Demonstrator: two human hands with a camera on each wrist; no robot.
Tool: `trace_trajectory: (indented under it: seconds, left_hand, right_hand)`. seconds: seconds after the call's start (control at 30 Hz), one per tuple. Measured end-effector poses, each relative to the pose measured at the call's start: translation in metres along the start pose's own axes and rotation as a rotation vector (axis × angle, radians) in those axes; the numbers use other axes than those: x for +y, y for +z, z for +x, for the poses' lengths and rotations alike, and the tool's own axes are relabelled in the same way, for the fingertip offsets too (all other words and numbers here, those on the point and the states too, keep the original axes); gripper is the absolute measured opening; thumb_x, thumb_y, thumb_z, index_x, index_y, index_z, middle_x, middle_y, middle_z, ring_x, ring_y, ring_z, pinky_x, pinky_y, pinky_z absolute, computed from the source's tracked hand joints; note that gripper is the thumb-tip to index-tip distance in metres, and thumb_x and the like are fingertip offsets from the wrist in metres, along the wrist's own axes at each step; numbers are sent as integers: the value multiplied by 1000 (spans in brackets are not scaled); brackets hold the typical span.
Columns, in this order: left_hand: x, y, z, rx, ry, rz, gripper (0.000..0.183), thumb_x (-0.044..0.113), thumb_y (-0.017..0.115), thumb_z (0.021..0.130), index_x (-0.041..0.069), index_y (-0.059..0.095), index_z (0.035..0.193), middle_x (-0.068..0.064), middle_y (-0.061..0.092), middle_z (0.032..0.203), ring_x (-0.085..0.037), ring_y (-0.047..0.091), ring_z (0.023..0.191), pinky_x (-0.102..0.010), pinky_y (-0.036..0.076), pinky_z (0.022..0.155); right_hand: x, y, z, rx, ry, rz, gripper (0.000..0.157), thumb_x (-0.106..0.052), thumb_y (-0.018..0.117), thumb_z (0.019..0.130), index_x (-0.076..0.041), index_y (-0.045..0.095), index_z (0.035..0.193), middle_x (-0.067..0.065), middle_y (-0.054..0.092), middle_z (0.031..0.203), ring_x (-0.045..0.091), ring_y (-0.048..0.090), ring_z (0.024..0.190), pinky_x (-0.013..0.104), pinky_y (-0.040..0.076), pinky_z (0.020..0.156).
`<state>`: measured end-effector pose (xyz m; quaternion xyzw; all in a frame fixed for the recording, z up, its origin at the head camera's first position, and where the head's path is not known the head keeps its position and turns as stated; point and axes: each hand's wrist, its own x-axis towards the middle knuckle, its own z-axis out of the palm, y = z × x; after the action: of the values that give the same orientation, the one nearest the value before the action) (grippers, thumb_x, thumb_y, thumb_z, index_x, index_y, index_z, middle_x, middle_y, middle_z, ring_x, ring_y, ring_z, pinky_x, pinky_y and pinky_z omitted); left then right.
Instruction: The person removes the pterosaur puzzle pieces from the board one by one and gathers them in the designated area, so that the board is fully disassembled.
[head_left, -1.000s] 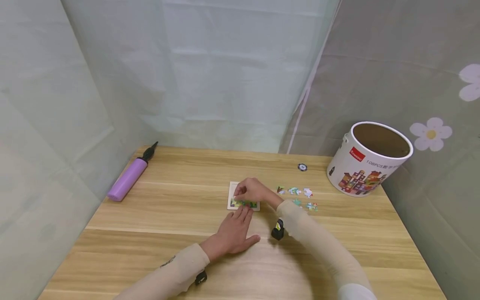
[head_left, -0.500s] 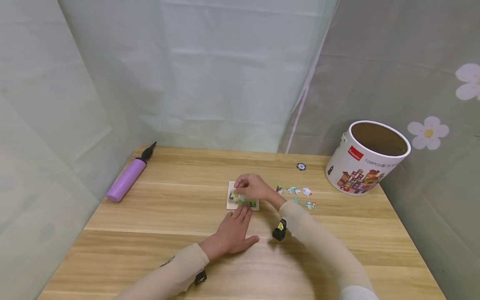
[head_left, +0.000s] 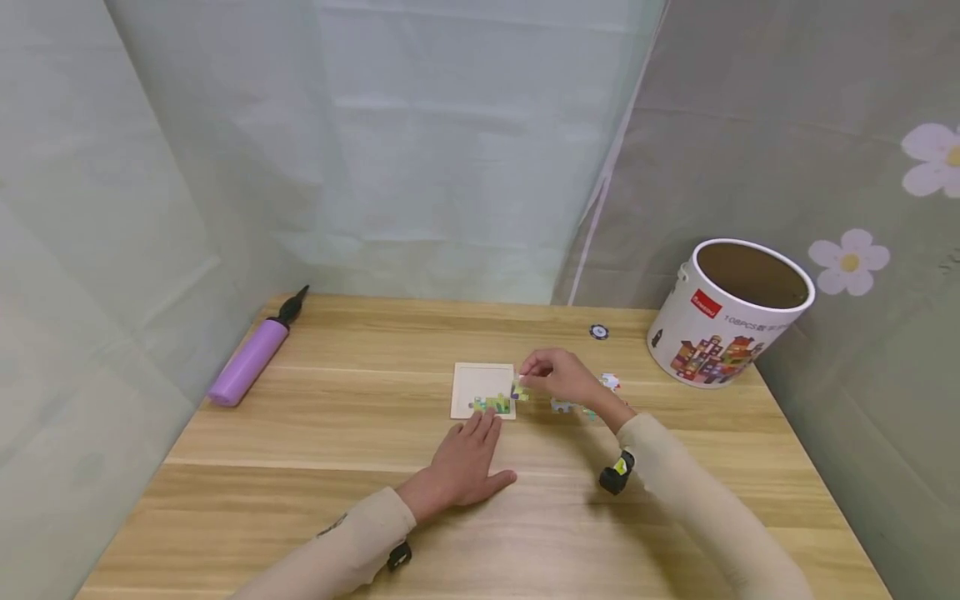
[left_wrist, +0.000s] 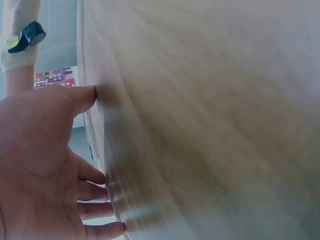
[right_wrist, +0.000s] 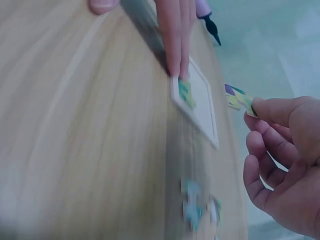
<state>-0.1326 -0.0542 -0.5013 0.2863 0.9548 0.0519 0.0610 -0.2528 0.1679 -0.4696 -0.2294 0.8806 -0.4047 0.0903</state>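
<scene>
My right hand [head_left: 566, 382] pinches a green, yellow and purple jigsaw piece [right_wrist: 241, 99] between thumb and fingers. In the head view it is raised at the right edge of a small white-framed puzzle tray [head_left: 474, 379]. A few joined green pieces [head_left: 497, 404] lie along the tray's front. My left hand [head_left: 467, 462] lies palm down with its fingers straight, the fingertips touching the tray's front edge. Loose jigsaw pieces [head_left: 561, 406] lie on the table right of the tray, partly hidden by my right hand and forearm. The right wrist view shows a pale blue piece [right_wrist: 191, 202] there.
A white bucket [head_left: 726, 325] with printed blocks stands at the back right. A poker chip [head_left: 598, 332] lies left of it on the wooden table [head_left: 360, 417]. At the far left lies a purple hand pump [head_left: 251, 362] with a black nozzle. Cloth walls enclose the back and sides.
My right hand has lifted a piece from the tray's left part and moved right with it, uncovering the tray. My left hand has stayed in place.
</scene>
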Motion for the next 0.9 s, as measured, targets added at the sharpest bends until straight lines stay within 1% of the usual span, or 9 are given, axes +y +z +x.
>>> trace_trajectory:
  seconds: [0.1, 0.2, 0.37, 0.5, 0.63, 0.8, 0.9]
  left_hand:
    - [-1, 1, 0, -6, -5, -13, 88, 62, 51, 99, -5, 37, 154, -22, 32, 163, -37, 35, 149, -51, 39, 114]
    - [-3, 0, 0, -7, -10, -21, 88, 62, 52, 98, -5, 38, 154, -22, 33, 163, -37, 36, 149, -51, 38, 115]
    - [-4, -1, 0, 0, -4, -19, 87, 62, 53, 98, -5, 39, 153, -21, 35, 162, -37, 37, 147, -52, 39, 114]
    - [-5, -1, 0, 3, 3, -16, 87, 62, 52, 98, -5, 40, 153, -22, 35, 162, -37, 38, 147, -52, 40, 113]
    - [-4, -2, 2, 8, 10, -4, 87, 62, 52, 99, -6, 40, 152, -23, 36, 161, -37, 38, 147, -52, 40, 113]
    - [-4, -1, 3, 12, 16, -1, 87, 61, 53, 98, -6, 40, 152, -23, 37, 160, -37, 39, 146, -52, 41, 112]
    - [-4, 1, 4, 14, 16, 6, 87, 62, 53, 98, -6, 41, 152, -23, 37, 160, -37, 40, 146, -52, 41, 111]
  right_hand:
    - [8, -9, -13, 11, 20, 0, 5, -16, 75, 94, -12, 74, 97, -2, 70, 86, 12, 64, 79, 30, 53, 73]
    - [15, -15, -24, 16, 17, -7, 6, -16, 75, 94, -11, 74, 96, -2, 69, 85, 11, 63, 78, 27, 50, 69]
    - [23, -21, -43, 14, 13, -13, 5, -15, 75, 94, -10, 75, 95, -3, 69, 84, 12, 62, 78, 26, 50, 69]
    - [31, -22, -55, -3, -1, -32, 5, -16, 75, 94, -11, 76, 94, -5, 70, 83, 10, 62, 77, 25, 50, 70]
    - [37, -21, -62, -11, -23, -50, 4, -15, 76, 93, -11, 75, 93, -6, 69, 81, 8, 60, 75, 24, 49, 67]
    - [40, -18, -69, -22, -8, -31, 6, -14, 77, 92, -9, 76, 93, -4, 70, 81, 9, 60, 73, 23, 48, 64]
    - [43, -16, -73, -21, -4, -33, 4, -13, 77, 92, -9, 76, 94, -4, 71, 83, 8, 61, 73, 23, 50, 66]
